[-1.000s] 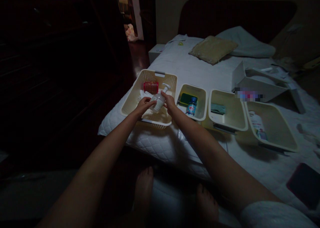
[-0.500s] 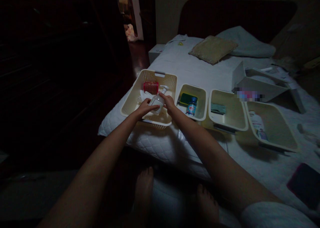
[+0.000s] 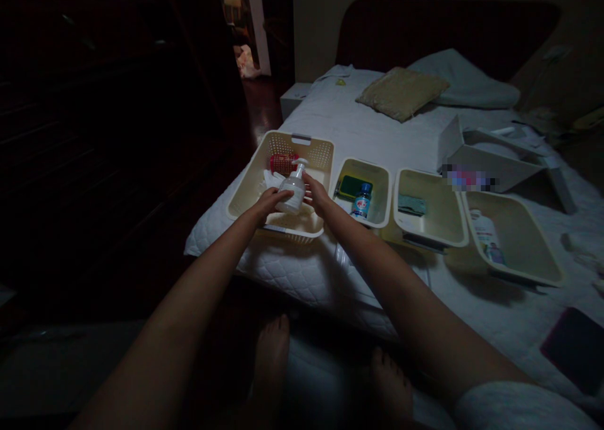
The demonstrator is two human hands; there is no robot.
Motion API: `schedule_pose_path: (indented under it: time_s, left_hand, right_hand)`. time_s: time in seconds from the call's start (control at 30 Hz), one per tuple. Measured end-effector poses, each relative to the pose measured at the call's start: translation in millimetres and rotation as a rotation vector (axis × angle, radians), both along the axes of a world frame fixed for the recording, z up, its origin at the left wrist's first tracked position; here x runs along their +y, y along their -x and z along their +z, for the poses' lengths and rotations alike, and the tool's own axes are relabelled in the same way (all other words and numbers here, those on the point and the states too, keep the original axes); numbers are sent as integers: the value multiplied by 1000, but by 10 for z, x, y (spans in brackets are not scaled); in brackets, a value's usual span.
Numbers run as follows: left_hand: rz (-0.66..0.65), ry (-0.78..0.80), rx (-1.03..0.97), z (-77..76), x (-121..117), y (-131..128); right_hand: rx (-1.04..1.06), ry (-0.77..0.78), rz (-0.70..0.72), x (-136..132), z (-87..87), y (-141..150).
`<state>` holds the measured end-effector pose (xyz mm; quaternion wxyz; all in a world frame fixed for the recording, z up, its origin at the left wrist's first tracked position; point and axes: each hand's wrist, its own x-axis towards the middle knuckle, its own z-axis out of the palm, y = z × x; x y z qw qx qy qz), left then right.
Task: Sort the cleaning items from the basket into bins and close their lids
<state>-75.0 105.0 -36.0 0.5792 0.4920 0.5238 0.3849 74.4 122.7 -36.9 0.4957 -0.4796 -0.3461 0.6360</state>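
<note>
A clear pump bottle (image 3: pixel 292 195) with a white pump top hangs tilted over the large cream basket (image 3: pixel 234 206). My left hand (image 3: pixel 270 203) grips it from the left, thumb across its front. On its other side my right hand (image 3: pixel 316 194) has its fingers apart, close to the bottle's neck; whether the fingertips touch it I cannot tell. Behind the bottle, inside the basket, lie a red container (image 3: pixel 282 163) and something white and crumpled (image 3: pixel 272 179).
To the right stand three cream bins on the bed (image 3: pixel 344 128). The nearest bin (image 3: pixel 387 194) holds a blue bottle (image 3: pixel 362 201) and a green sponge (image 3: pixel 350 187); another holds a folded green cloth (image 3: pixel 412 204), the last a white bottle (image 3: pixel 484 230). A dark tablet-like thing (image 3: pixel 576 349) lies at right.
The bottle has turned and shifted slightly left in my left hand. My right hand's fingers have loosened from around it and spread.
</note>
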Motion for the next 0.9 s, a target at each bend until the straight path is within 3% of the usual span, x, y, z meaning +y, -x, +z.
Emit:
schedule_pose_path:
  time_s: [0.47, 0.9]
  left_hand:
    - [11, 102, -238, 14, 44, 45]
    - [24, 173, -230, 1, 62, 50]
  right_hand:
    - [63, -10, 21, 79, -94, 3]
    - [121, 42, 62, 68, -45, 10]
